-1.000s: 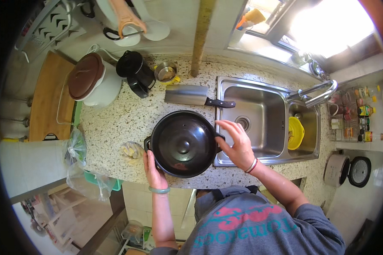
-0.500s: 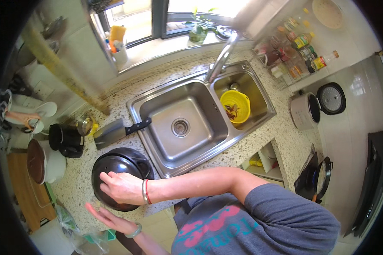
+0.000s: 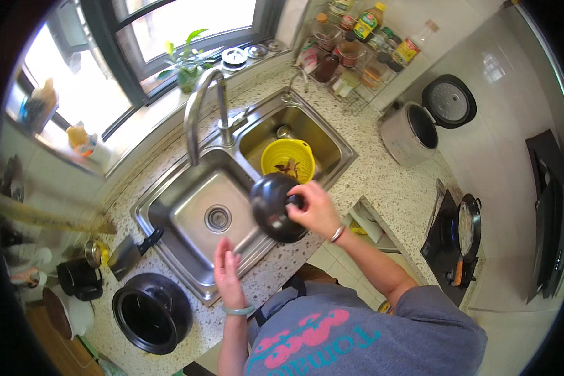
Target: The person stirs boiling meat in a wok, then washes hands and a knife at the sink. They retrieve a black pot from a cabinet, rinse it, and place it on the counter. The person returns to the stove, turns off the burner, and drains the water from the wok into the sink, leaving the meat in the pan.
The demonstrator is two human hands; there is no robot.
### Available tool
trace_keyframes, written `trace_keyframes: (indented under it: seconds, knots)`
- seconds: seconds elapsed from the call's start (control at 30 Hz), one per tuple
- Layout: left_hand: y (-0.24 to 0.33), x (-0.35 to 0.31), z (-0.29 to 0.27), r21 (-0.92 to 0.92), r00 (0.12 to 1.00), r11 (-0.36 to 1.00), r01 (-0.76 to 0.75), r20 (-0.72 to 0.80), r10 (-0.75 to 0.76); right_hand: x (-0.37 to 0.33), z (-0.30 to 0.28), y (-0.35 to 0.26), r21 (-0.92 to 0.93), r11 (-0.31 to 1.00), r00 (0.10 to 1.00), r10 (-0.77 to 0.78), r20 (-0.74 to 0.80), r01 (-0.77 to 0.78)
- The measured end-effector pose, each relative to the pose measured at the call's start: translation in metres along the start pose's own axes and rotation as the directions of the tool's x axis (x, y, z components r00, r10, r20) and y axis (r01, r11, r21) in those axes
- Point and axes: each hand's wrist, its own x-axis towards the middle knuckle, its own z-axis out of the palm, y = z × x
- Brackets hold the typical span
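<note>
My right hand point(image 3: 318, 210) grips a black domed pot lid point(image 3: 271, 212) by its knob. The lid is tilted above the sink's front edge, near the divider between the two basins. Palm turned inward and fingers stretched, my left hand point(image 3: 229, 276) hovers over the near rim of the large basin point(image 3: 197, 202), holding nothing. On the counter to the left stands a black pot point(image 3: 180, 307), uncovered, its inside dark. A yellow colander point(image 3: 272, 153) with reddish-brown scraps sits in the smaller basin, partly hidden by the lid.
A cleaver point(image 3: 126, 258) lies left of the sink, its black handle jutting over the rim. The curved faucet point(image 3: 194, 119) rises behind the basins. An open rice cooker point(image 3: 400, 136) stands to the right, near a frying pan point(image 3: 467, 229) on the stove point(image 3: 435, 241). Bottles point(image 3: 407, 50) crowd a corner rack.
The lid has come off the black pot and moved right in my right hand, over the sink. My left hand has moved from beside the pot to the sink's front edge. The view has shifted.
</note>
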Motion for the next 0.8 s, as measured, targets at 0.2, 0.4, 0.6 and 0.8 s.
trace_keyframes:
  seconds: [0.2,0.4,0.6,0.8]
  knots:
    - [-0.045,0.015,0.057,0.082,0.951,0.964,0.253,0.163,-0.264,0.011,-0.079,0.191,-0.198,0.933,0.908,0.216,-0.358,-0.300]
    - [-0.074,0.034,0.082,0.067,0.932,0.943,0.327,0.142,-0.333,0.026,-0.104,0.271,-0.346,0.826,0.863,0.294,-0.411,-0.446]
    - [-0.087,0.056,0.119,-0.046,0.925,0.929,0.368,0.120,-0.361,0.028,-0.100,0.294,-0.366,0.828,0.878,0.277,-0.389,-0.424]
    - [-0.093,0.074,0.173,-0.011,0.881,0.912,0.409,0.264,-0.392,0.027,-0.098,0.280,-0.513,0.756,0.890,0.200,-0.409,-0.406]
